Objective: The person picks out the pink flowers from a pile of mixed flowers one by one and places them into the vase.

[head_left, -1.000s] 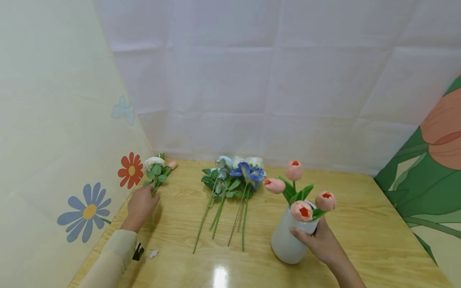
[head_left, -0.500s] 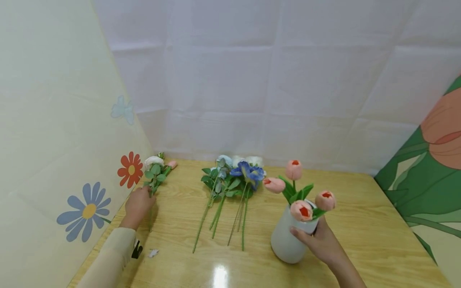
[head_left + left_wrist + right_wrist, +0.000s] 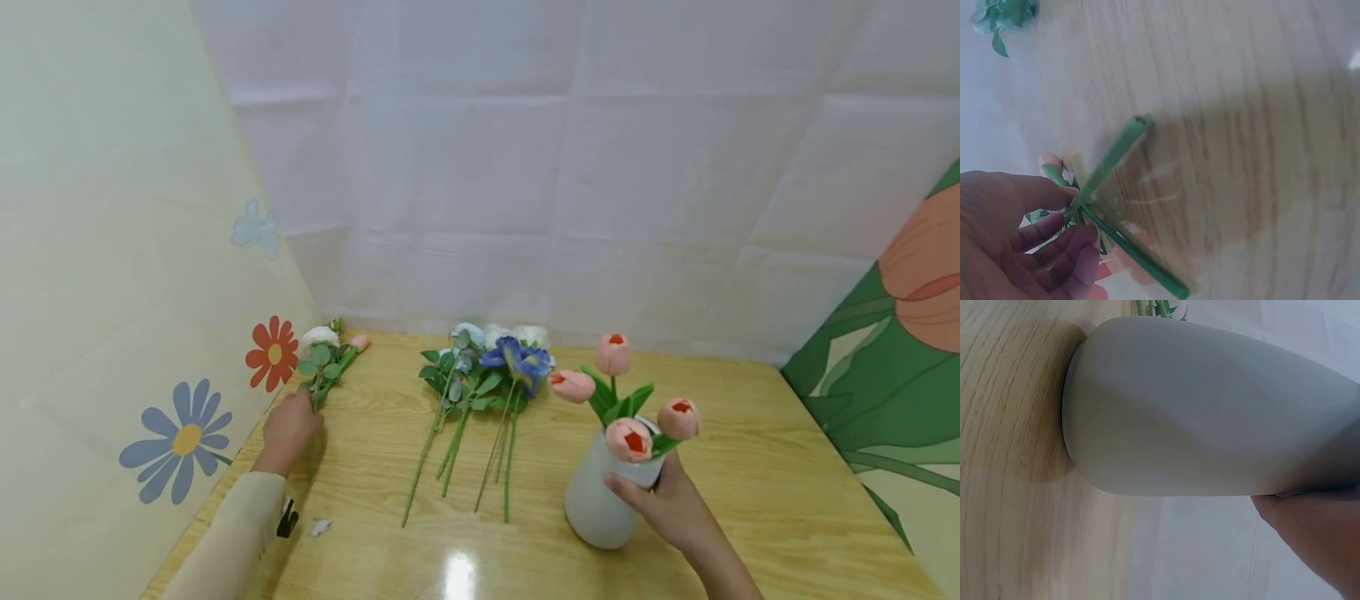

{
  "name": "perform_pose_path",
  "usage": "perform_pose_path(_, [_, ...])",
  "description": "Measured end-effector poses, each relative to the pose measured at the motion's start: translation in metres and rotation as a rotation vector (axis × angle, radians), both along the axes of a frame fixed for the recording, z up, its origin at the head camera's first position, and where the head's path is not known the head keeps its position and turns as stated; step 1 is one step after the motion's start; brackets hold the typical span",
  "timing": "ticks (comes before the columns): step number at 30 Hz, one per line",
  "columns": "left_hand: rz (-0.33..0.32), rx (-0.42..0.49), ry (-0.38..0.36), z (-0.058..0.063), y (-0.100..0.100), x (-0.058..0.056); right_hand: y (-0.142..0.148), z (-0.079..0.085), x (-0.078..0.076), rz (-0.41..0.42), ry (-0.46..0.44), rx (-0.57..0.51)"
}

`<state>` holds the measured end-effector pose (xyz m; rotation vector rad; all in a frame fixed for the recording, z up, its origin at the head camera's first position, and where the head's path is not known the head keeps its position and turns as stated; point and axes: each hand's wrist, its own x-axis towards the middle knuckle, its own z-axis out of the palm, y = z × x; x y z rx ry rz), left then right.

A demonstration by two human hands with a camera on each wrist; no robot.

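At the left side of the table, my left hand [image 3: 291, 427] pinches green flower stems [image 3: 1110, 159] between thumb and fingertips. Two stem ends cross at the fingertips in the left wrist view. Beyond that hand lie a white rose [image 3: 321, 335] with green leaves and a pink tulip [image 3: 360, 342]. My right hand [image 3: 667, 507] grips the upper part of a white vase [image 3: 600, 504], thumb on the near side; its other fingers are mostly hidden. Several pink tulips [image 3: 628, 439] stand in the vase, which rests on the table in the right wrist view [image 3: 1197, 412].
Mid-table lies a row of loose flowers: a blue flower [image 3: 516, 360], pale blue blooms [image 3: 467, 335] and white ones behind, stems toward me. A small white scrap [image 3: 320, 527] lies near my left sleeve [image 3: 232, 533]. Printed cloth walls border the wooden table [image 3: 735, 433].
My left hand shifts very slightly around the stems, and the white rose and pink tulip move a little with it. My right hand and the vase stay in place.
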<state>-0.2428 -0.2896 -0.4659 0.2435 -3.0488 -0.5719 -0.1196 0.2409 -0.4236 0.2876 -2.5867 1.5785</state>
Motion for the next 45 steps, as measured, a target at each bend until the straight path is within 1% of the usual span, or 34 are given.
perform_pose_path(3, [-0.012, -0.004, 0.026, -0.002, -0.002, 0.001, 0.000, 0.000, 0.000, 0.002, -0.005, -0.002])
perform_pose_path(6, [-0.013, -0.006, 0.034, -0.004, -0.002, 0.001, 0.000, 0.000, 0.000, -0.001, -0.008, 0.011])
perform_pose_path(10, [-0.002, -0.013, 0.032, -0.003, -0.003, 0.002, 0.001, -0.001, 0.000, -0.004, -0.020, 0.018])
perform_pose_path(14, [0.014, -0.012, 0.035, -0.003, -0.006, 0.003, 0.000, 0.000, -0.001, 0.004, -0.021, 0.003])
perform_pose_path(20, [0.041, -0.034, 0.069, -0.005, -0.017, -0.003, 0.000, 0.000, -0.001, 0.000, 0.000, 0.016])
perform_pose_path(23, [0.048, -0.037, 0.071, -0.007, -0.022, -0.004, 0.000, 0.000, 0.000, -0.011, 0.010, 0.026])
perform_pose_path(29, [0.041, -0.048, 0.053, -0.008, -0.024, -0.003, 0.000, 0.001, 0.000, -0.010, 0.006, 0.035])
perform_pose_path(32, [0.044, -0.064, 0.041, -0.007, -0.023, -0.002, 0.000, 0.001, -0.001, -0.008, 0.012, 0.037])
perform_pose_path(38, [0.051, -0.108, -0.019, -0.002, -0.014, -0.001, 0.000, -0.001, -0.001, -0.005, 0.041, 0.041])
perform_pose_path(41, [0.052, -0.103, -0.038, -0.001, -0.008, -0.001, 0.000, -0.001, -0.001, -0.009, 0.033, 0.039])
perform_pose_path(45, [0.070, -0.070, -0.064, -0.001, -0.002, -0.004, 0.001, -0.002, -0.002, -0.009, 0.021, 0.036])
